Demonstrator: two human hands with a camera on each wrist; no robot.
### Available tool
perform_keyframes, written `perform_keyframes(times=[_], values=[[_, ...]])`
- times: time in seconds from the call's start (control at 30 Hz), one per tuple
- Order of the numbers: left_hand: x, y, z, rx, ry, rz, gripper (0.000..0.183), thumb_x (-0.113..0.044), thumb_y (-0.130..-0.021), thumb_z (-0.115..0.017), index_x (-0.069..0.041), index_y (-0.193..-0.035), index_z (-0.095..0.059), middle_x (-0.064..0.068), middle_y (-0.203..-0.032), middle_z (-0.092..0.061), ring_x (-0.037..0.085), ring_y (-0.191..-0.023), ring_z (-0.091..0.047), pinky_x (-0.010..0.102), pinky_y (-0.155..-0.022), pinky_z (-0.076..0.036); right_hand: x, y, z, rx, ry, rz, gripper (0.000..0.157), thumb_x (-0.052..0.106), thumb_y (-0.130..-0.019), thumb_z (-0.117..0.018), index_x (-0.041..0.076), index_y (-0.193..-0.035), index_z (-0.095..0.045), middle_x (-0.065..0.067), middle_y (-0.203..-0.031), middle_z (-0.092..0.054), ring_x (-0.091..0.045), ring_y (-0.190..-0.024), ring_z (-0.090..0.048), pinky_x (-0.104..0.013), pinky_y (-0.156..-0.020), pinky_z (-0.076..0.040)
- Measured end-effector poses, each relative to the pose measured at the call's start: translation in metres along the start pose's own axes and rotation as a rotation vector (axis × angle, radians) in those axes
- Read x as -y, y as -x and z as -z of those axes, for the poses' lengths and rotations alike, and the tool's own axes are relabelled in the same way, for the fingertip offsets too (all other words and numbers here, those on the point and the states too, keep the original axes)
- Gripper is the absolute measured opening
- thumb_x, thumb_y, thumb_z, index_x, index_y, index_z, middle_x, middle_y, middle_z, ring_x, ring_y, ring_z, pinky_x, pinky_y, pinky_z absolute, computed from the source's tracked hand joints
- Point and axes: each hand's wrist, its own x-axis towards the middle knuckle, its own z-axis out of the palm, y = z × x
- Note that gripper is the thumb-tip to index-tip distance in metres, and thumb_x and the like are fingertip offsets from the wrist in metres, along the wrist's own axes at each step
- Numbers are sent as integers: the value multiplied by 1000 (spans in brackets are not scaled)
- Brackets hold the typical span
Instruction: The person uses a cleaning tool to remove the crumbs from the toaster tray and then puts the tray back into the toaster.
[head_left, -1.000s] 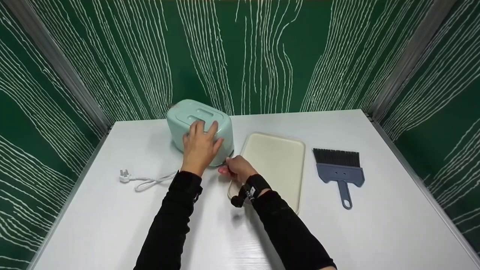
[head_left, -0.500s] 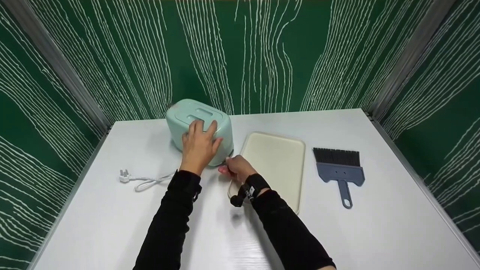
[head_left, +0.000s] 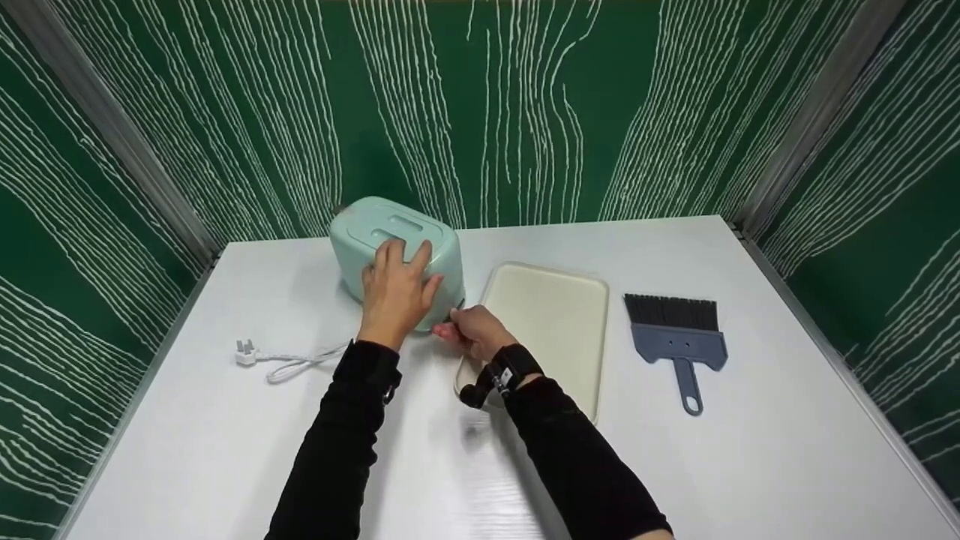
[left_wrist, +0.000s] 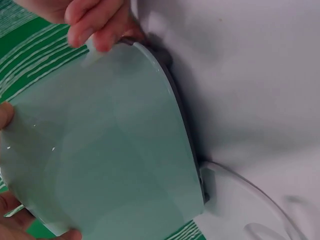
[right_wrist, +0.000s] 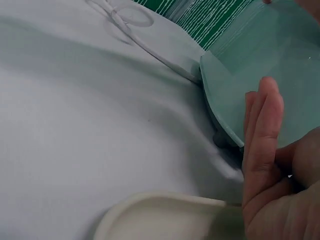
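Observation:
A mint-green toaster (head_left: 397, 255) with two slots in its top stands upright at the back left of the table. My left hand (head_left: 396, 296) grips its top edge from the near side, fingertips by the front slot and thumb spread toward the right end. Low at that right end is my right hand (head_left: 478, 330), thumb and forefinger pinched together at the toaster's lower corner and the other fingers (right_wrist: 265, 125) extended. I cannot tell which part they pinch; the hand hides it. A white cord with a plug (head_left: 246, 352) lies left of the toaster.
A cream tray (head_left: 559, 330) lies right of the toaster, partly under my right forearm. Farther right lies a blue-grey hand brush (head_left: 681, 345) with black bristles. Green walls with white lines rise behind and beside the white table (head_left: 780, 450).
My right hand has shifted very slightly up and left at the toaster's lower end. The left hand keeps its grip, and the toaster stays in place.

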Motion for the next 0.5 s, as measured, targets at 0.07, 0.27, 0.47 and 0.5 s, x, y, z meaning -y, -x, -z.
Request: perform_keyframes(times=[0.07,0.27,0.47,0.5], values=[[0,1,-1,-1,-4,1,50,-39,-103,-70,-16,-147,-61,27,-142,-55,45,-141,-51,70,-99,-54,0,-1,0,10,-47,-13,39,13,-117,-40,-5,-96,-68,-4,-66,-72,-4,-52,-65,-12,-51,-52],[-1,1,-2,-16,6,-8,50,-37,-103,-71,-14,-146,-60,28,-142,-54,46,-140,-51,71,-98,-53,-3,-3,0,5,-54,-19,39,12,-117,-40,-3,-92,-67,-3,-66,-71,-4,-51,-64,-13,-49,-52],[0,0,-1,-2,11,2,50,-37,-104,-70,-14,-147,-60,29,-143,-54,46,-142,-50,70,-100,-53,-4,-2,-2,-32,1,18,36,15,-116,-45,-1,-91,-66,0,-62,-68,-2,-50,-61,-12,-49,-50],[1,0,-1,2,10,7,50,-37,-104,-69,-14,-148,-59,29,-143,-53,46,-142,-50,70,-100,-53,-4,-2,-3,-37,1,19,34,16,-115,-47,-1,-93,-66,0,-61,-67,-2,-49,-60,-12,-49,-49]])
